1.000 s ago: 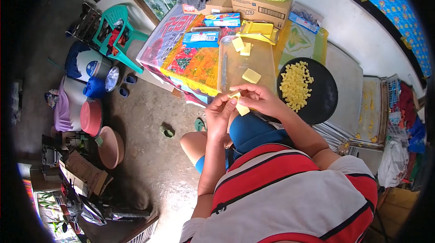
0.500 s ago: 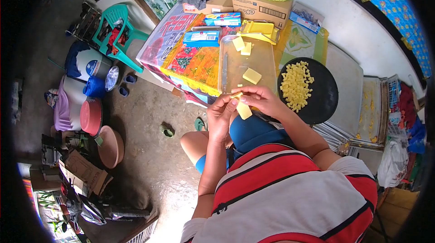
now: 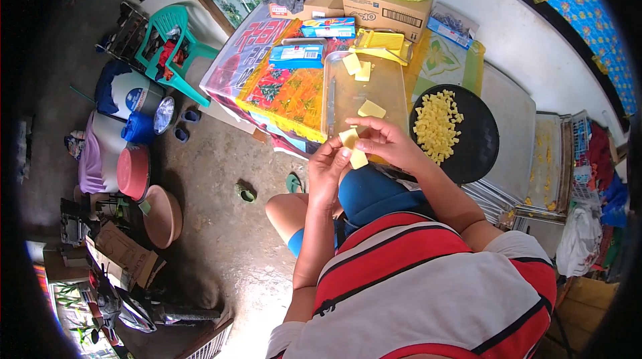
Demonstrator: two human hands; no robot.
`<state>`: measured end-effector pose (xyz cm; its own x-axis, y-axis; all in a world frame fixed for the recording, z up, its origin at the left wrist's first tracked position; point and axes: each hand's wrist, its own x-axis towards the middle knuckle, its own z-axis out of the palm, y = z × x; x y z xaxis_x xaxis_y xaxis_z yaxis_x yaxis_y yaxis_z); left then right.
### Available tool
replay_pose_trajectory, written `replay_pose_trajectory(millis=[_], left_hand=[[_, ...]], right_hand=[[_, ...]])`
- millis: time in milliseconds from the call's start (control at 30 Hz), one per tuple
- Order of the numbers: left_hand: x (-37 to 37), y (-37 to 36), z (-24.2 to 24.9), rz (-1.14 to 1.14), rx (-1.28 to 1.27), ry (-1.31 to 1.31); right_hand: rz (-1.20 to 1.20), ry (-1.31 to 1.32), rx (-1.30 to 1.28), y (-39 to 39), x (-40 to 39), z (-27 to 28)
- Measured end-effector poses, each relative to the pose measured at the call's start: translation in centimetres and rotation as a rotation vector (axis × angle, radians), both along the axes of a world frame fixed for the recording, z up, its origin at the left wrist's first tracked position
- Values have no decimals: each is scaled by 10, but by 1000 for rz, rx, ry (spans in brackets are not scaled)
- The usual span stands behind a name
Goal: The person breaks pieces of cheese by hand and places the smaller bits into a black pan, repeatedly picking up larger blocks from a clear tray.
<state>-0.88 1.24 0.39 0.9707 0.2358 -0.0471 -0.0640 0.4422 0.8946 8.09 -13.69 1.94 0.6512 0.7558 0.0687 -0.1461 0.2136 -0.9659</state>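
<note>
Pale yellow slices are pinched between the fingers of my left hand and my right hand, just in front of the tray's near edge. A clear plastic tray lies beyond my hands. In it are a yellow block, two flat yellow pieces near the far end and a knife along the left side. To the right, a round black pan holds a heap of small yellow cubes.
A yellow slicer, blue boxes and cardboard boxes stand at the back. Flat metal trays are at the right. A green chair and basins stand on the floor at the left.
My fingers have shifted slightly, and the yellow slices between them have changed angle, with one now standing up more visibly. The tray and pan look the same.
</note>
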Motion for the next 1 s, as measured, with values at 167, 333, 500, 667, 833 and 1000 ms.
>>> replay_pose_trajectory(millis=[167,333,500,667,833,1000], left_hand=[[1,1,6,-60,42,29],[0,4,3,-93,46,31],[-1,3,5,-100,27,28],[-1,3,6,-114,13,22],[-2,4,6,-115,-35,17],[-1,4,4,-100,-88,22]], right_hand=[[32,30,23,-3,0,7],[24,18,-35,-7,1,10],[23,45,-52,-9,1,12],[26,84,-5,-7,0,9],[60,148,67,-7,2,2],[61,186,85,-5,1,2]])
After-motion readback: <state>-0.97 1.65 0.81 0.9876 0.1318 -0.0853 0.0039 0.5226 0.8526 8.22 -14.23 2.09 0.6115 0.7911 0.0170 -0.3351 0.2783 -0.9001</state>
